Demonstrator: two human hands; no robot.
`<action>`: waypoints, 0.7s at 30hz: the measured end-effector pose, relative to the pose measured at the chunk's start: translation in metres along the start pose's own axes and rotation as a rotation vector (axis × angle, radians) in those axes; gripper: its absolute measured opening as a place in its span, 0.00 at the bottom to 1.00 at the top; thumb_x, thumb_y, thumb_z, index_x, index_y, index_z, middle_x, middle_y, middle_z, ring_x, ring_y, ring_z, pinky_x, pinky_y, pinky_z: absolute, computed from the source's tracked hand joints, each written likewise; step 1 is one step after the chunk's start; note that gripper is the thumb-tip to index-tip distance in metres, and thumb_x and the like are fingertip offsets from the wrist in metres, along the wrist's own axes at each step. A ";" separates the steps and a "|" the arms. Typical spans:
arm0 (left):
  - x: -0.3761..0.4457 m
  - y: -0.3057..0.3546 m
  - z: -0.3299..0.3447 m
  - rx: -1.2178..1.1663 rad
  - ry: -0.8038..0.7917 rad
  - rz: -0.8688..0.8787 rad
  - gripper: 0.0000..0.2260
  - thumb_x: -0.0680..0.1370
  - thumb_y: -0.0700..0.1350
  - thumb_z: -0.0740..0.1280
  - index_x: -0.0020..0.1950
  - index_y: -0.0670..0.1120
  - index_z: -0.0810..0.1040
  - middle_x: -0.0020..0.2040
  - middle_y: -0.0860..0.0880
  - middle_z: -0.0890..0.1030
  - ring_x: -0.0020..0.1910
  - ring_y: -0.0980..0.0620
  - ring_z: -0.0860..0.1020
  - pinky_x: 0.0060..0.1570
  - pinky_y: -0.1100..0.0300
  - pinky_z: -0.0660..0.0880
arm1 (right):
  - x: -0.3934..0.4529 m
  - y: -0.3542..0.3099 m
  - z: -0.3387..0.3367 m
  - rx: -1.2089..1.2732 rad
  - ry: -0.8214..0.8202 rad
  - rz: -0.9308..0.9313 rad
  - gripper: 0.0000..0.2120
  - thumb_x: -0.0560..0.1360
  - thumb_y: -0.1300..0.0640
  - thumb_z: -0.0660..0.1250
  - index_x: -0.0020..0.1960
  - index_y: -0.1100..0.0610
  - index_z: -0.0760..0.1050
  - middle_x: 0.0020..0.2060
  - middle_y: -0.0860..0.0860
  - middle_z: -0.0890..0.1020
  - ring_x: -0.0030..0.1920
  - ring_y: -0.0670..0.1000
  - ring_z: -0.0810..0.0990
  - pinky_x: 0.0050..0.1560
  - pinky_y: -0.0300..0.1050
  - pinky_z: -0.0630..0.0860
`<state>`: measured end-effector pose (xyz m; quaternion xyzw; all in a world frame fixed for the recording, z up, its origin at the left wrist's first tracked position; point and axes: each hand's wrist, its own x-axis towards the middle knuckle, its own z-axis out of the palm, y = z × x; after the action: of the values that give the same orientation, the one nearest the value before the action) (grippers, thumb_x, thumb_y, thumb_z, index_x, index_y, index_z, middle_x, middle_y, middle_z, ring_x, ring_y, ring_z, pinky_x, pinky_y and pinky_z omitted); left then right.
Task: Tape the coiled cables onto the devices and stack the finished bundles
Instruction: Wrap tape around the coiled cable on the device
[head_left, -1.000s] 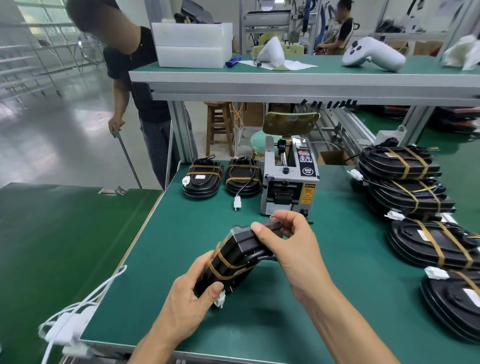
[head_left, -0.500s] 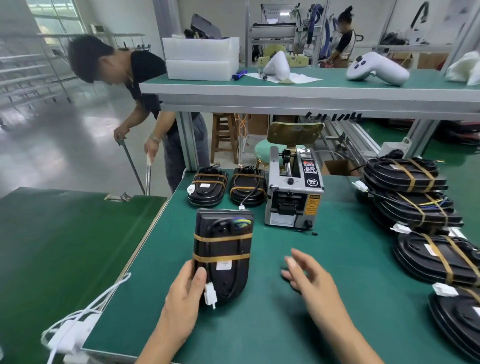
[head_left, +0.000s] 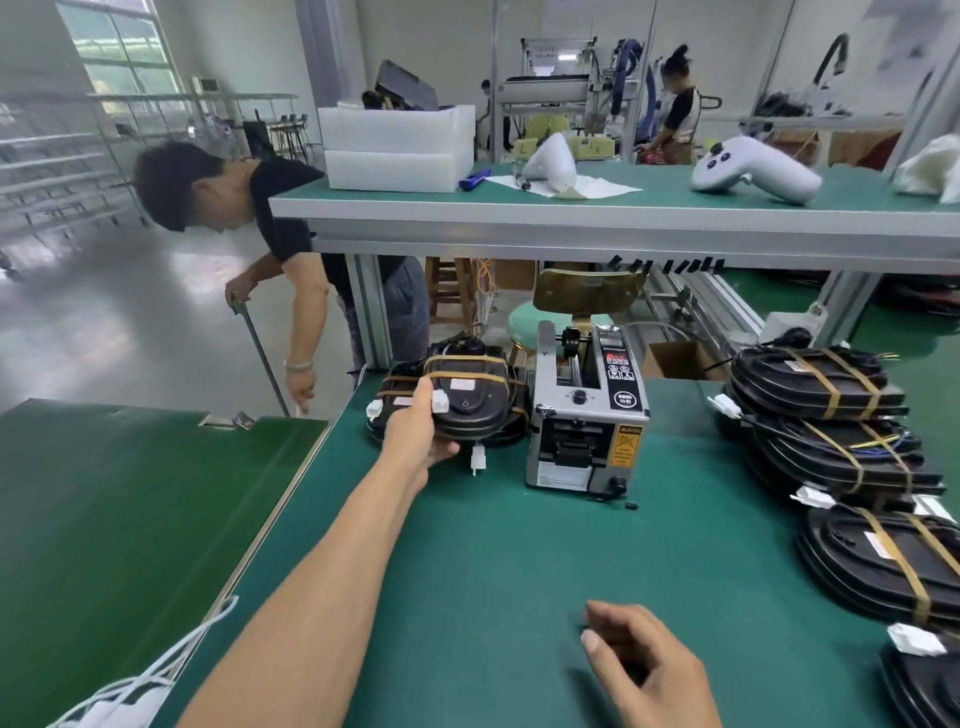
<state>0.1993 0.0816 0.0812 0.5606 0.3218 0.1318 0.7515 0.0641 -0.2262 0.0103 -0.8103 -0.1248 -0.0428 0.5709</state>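
Left hand (head_left: 415, 431) holds 1 bundle (head_left: 470, 397) over 2 others.

Bare mat (head_left: 493, 571) mid-table; tape dispenser (head_left: 584, 415) blocks ahead, bundle stacks (head_left: 831, 415) seemingly crowd the right.

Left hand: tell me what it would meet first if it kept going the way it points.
The left hand grips a taped bundle and points away from the person. That bundle would likely meet the bundles already lying there first; depth is unclear.
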 end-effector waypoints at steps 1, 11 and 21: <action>0.013 0.004 0.009 0.024 0.002 -0.013 0.23 0.85 0.63 0.65 0.58 0.44 0.82 0.50 0.45 0.87 0.34 0.48 0.81 0.25 0.60 0.78 | 0.001 0.002 0.001 -0.002 0.013 -0.013 0.16 0.69 0.72 0.78 0.45 0.52 0.87 0.39 0.44 0.87 0.39 0.45 0.86 0.45 0.30 0.78; 0.069 0.007 0.047 0.287 0.021 -0.010 0.23 0.86 0.63 0.62 0.59 0.43 0.78 0.51 0.44 0.81 0.46 0.45 0.79 0.34 0.57 0.81 | 0.006 0.019 0.010 -0.021 0.093 -0.107 0.21 0.64 0.74 0.80 0.41 0.47 0.87 0.36 0.44 0.85 0.34 0.47 0.84 0.40 0.40 0.81; 0.068 0.004 0.038 0.481 0.033 -0.004 0.29 0.85 0.69 0.57 0.53 0.42 0.77 0.39 0.45 0.76 0.33 0.49 0.72 0.36 0.54 0.78 | 0.007 0.017 0.010 -0.018 0.079 -0.121 0.27 0.66 0.71 0.80 0.48 0.40 0.84 0.36 0.44 0.85 0.35 0.46 0.84 0.41 0.37 0.80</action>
<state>0.2753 0.0916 0.0682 0.7207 0.3572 0.0590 0.5912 0.0743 -0.2214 -0.0070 -0.8042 -0.1503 -0.1101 0.5644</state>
